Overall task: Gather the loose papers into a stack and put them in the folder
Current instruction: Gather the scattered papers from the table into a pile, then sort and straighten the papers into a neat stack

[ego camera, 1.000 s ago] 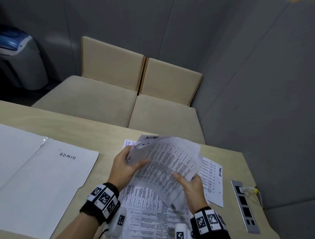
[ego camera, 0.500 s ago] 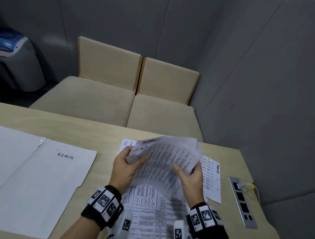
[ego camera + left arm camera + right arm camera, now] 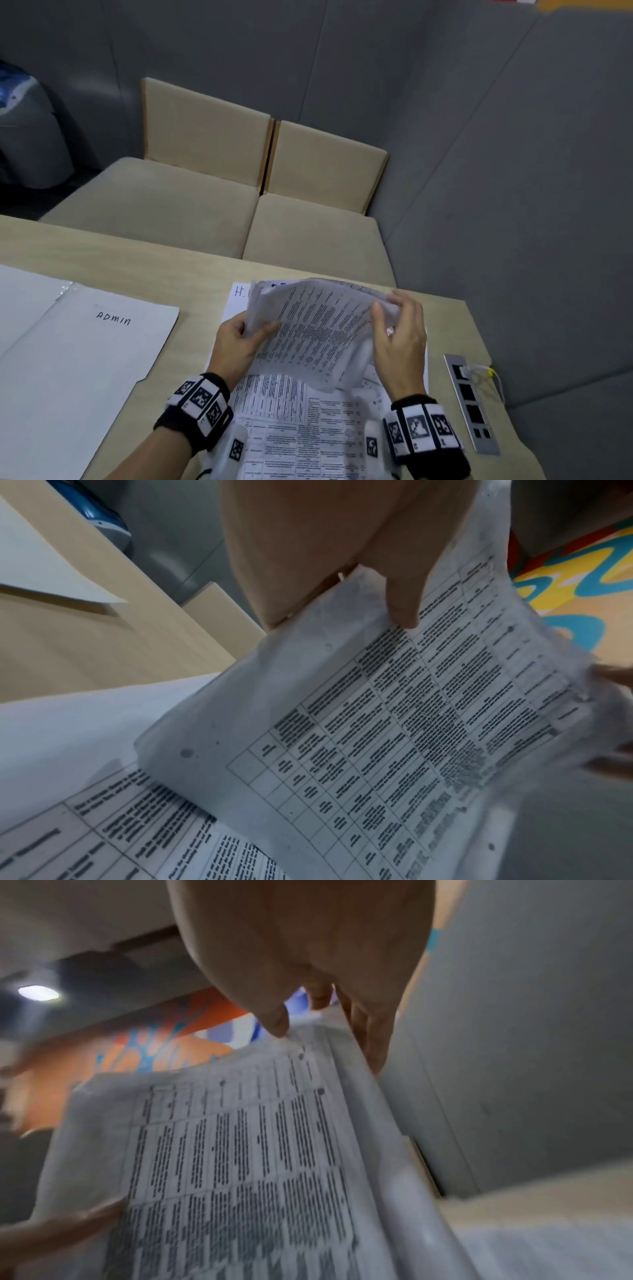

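Note:
I hold a sheaf of printed papers [image 3: 318,329] tilted up above the table. My left hand [image 3: 239,339] pinches its left edge, thumb on the printed face. My right hand [image 3: 397,329] grips the upper right edge, thumb in front and fingers behind. Both wrist views show the same table-printed sheets: the papers [image 3: 394,737] under my left thumb, and the papers [image 3: 240,1150] running down from my right fingers [image 3: 369,1031]. More printed sheets [image 3: 301,431] lie flat on the table beneath. The open white folder [image 3: 68,363], marked ADMIN, lies at the left.
A white sheet marked H [image 3: 239,294] lies under the held papers. A metal socket strip [image 3: 471,404] with a plugged-in cable sits in the table [image 3: 137,263] at the right. Beige seats [image 3: 191,205] stand beyond the far edge, grey walls to the right.
My right hand has slid from the lower right corner of the sheaf up to its upper right edge. The sheaf has flattened and turned wider between both hands.

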Motion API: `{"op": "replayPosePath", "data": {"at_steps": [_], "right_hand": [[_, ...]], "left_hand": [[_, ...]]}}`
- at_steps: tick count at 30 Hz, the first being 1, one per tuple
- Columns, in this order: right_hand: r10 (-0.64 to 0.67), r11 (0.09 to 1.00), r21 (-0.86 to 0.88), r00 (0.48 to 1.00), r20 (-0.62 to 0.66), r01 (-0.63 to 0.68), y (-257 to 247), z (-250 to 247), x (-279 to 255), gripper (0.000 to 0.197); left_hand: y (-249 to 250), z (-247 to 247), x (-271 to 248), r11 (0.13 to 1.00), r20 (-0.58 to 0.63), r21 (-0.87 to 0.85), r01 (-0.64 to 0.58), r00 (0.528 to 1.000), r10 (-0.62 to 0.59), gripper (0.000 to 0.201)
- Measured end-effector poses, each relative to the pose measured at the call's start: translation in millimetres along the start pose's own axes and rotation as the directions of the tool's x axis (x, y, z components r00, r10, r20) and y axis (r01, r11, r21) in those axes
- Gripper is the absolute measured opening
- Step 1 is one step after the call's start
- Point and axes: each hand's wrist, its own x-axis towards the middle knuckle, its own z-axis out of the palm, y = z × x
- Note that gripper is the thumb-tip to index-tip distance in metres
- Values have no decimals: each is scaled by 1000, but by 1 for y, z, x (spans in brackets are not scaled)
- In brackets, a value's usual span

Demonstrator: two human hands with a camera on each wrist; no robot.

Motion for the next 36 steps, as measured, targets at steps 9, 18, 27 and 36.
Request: {"op": "replayPosePath", "data": {"at_steps": [9, 18, 27, 36], "right_hand": [[429, 729, 316, 766, 479, -607, 50, 23, -10, 103], [305, 603, 549, 803, 512, -579, 39, 14, 3, 58], [353, 796, 332, 834, 425, -506, 48, 46, -20, 16], [303, 795, 394, 865, 399, -461, 28, 24, -15, 22]], "left_hand": [[7, 10, 1, 1000, 107, -17, -7, 994, 9, 8], [49, 1, -1, 990, 186, -122, -71, 978, 94, 48], [17, 1, -2, 995, -9, -86, -51, 999, 50, 34], [22, -5, -11, 994, 54, 98, 44, 997, -50, 24]]}}
